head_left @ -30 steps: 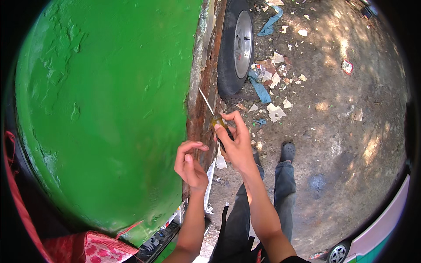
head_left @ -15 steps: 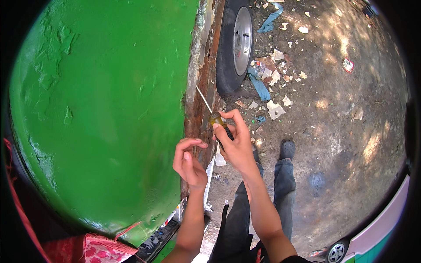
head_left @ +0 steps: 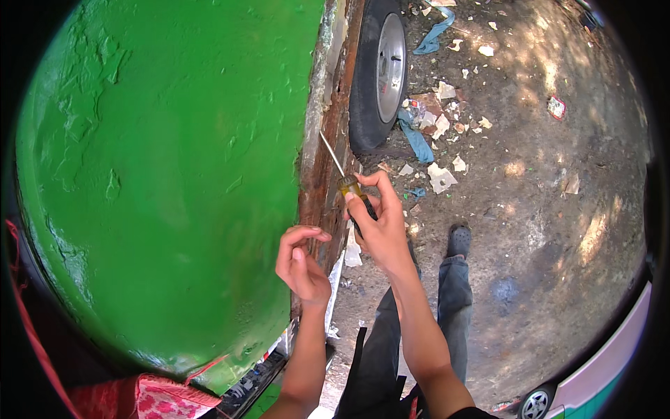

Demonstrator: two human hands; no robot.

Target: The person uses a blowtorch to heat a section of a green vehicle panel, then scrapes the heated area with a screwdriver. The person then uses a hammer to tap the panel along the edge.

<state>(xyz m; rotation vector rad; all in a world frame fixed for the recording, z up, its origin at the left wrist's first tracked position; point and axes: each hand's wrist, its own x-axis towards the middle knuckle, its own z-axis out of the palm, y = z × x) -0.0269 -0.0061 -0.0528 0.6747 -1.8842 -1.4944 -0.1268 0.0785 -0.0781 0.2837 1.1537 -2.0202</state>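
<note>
My right hand (head_left: 376, 216) grips a screwdriver with a translucent yellow and black handle (head_left: 352, 187), thumb along the handle. Its thin metal shaft angles up-left, with the tip on or just over the rusty, flaking metal edge (head_left: 314, 171) of a green painted panel (head_left: 153, 174). My left hand (head_left: 301, 265) is lower and to the left, beside that edge, fingers loosely bent and apart, holding nothing.
A tyre with a silver rim (head_left: 391, 66) is right of the edge. Paint flakes (head_left: 442, 179) and blue cloth strips (head_left: 419, 140) lie on dirty ground (head_left: 544, 209). Red patterned fabric (head_left: 167, 394) is at lower left, a vehicle wheel (head_left: 536, 405) at lower right.
My right hand and the screwdriver have shifted slightly upward along the rusty edge. My left hand keeps much the same curled pose.
</note>
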